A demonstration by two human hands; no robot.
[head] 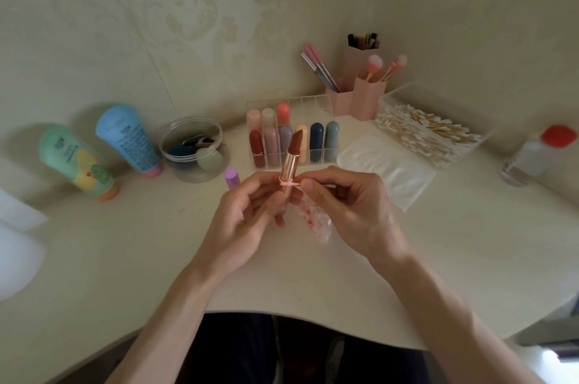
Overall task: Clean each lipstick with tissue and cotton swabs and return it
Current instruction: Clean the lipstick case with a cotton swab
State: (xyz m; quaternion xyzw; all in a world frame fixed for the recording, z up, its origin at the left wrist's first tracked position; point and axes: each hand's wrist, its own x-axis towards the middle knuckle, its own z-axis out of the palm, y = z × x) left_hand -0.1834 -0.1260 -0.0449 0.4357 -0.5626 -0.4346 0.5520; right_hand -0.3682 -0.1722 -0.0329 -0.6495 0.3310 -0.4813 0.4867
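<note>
Head view. L hand (247, 211) holds the open lipstick (289, 161) upright above the surface (156, 242), centre frame. Its fingers (263, 192) are curled round the gold base, brown bullet extended. R hand (347, 208) pinches a cotton swab (294, 183) btw thumb and forefinger. Swab tip touches the tube's collar, pink smear there. Red-stained tissue (316, 220) sits under R hand; held or lying, cannot tell. Purple cap (232, 178) stands just left of L hand. Clear organizer (313, 107) w/ other lipsticks is behind, swab box (432, 129) rear right.
</note>
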